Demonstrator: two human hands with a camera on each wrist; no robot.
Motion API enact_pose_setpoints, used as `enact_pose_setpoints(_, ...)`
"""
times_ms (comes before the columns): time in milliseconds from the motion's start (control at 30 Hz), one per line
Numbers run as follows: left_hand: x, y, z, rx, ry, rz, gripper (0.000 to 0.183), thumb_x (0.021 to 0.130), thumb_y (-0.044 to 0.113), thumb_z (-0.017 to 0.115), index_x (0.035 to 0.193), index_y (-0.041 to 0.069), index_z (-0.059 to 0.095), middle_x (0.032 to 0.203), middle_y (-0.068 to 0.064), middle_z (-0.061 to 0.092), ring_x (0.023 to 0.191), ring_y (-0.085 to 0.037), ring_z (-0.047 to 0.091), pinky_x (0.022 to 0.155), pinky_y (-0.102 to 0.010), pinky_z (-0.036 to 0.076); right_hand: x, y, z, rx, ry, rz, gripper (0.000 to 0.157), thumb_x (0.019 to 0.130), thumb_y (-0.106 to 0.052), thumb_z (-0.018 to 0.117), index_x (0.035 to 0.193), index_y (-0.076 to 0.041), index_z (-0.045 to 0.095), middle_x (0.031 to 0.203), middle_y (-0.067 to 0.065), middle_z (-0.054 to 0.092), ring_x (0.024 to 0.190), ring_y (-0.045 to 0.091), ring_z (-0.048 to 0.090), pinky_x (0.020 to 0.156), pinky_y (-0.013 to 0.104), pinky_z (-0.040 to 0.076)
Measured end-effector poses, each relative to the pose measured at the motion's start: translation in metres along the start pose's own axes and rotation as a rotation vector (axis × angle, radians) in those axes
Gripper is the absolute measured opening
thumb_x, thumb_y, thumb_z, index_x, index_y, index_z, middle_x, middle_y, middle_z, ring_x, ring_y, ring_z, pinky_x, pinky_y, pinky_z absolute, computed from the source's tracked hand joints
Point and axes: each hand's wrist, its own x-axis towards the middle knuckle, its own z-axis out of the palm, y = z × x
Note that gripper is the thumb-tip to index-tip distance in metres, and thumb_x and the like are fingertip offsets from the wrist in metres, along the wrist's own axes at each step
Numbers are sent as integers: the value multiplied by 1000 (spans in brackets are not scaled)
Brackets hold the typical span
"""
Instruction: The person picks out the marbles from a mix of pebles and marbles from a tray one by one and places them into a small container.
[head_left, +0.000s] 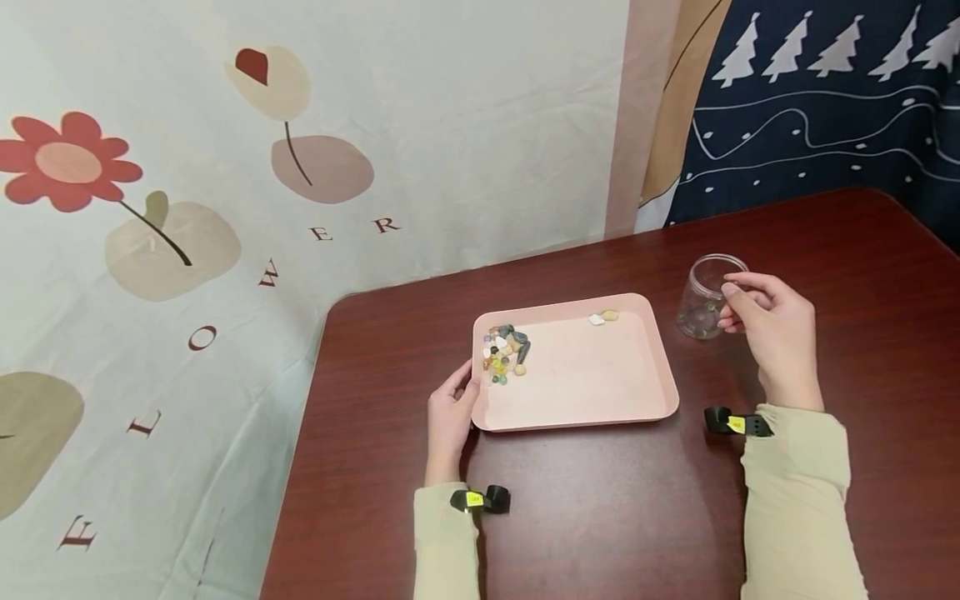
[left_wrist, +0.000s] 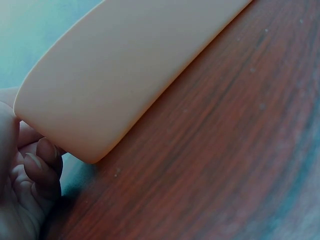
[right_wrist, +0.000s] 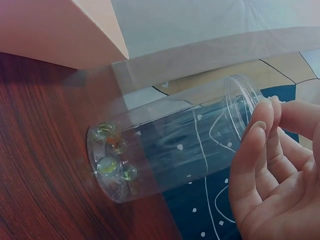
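My left hand (head_left: 452, 410) grips the left edge of a pink tray (head_left: 577, 400), thumb at the rim and fingers curled against the outer wall. In the left wrist view the tray's corner (left_wrist: 95, 115) fills the upper left. My right hand (head_left: 776, 329) is at the mouth of a clear jar (head_left: 693, 308), with thumb and fingertips drawn together beside the rim. I cannot tell whether anything small is between those fingertips. Several glass marbles (right_wrist: 107, 166) lie at the bottom of the upright jar. A mixed heap of stones and marbles (head_left: 504, 352) occupies the tray's left end.
Near the tray's far right corner lie a white stone (head_left: 596, 320) and a yellowish stone (head_left: 611, 315). Tray and jar stand on a dark red wooden table (head_left: 585, 508). A printed curtain (head_left: 465, 125) hangs behind the table's far edge. Black straps circle both wrists.
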Motion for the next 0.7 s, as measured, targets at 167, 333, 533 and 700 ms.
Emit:
enact_pose_setpoints(167, 0, 0, 1, 1, -1, 2, 32, 83, 31, 60, 115, 27, 62, 112, 5, 59, 78, -12, 57, 64, -26, 48, 0, 1, -1, 8, 1, -2, 36, 79, -19, 67, 111, -3, 60, 67, 7, 60, 53, 12, 57, 53, 18, 48)
enact_pose_setpoints(333, 0, -1, 1, -16, -5, -6, 31, 83, 30, 60, 114, 28, 62, 112, 6, 59, 77, -13, 58, 62, -26, 49, 0, 1, -1, 33, 1, 10, 38, 78, -19, 68, 111, -2, 60, 71, 5, 62, 54, 12, 57, 53, 18, 48)
enact_pose_setpoints(533, 1, -3, 1, -32, -10, -6, 32, 84, 31, 60, 115, 27, 62, 113, 5, 59, 78, -13, 59, 63, -26, 49, 1, 1, -2, 53, 0, 6, 38, 78, -18, 68, 111, -1, 60, 73, 3, 64, 55, 12, 57, 53, 18, 48)
enact_pose_setpoints(700, 2, -2, 1, -35, -13, -15, 33, 84, 31, 60, 117, 25, 61, 115, 4, 58, 81, -14, 59, 64, -26, 49, 1, 1, -3, 58, 1, 1, 36, 78, -17, 68, 110, -2, 61, 73, 3, 64, 55, 13, 57, 53, 17, 48)
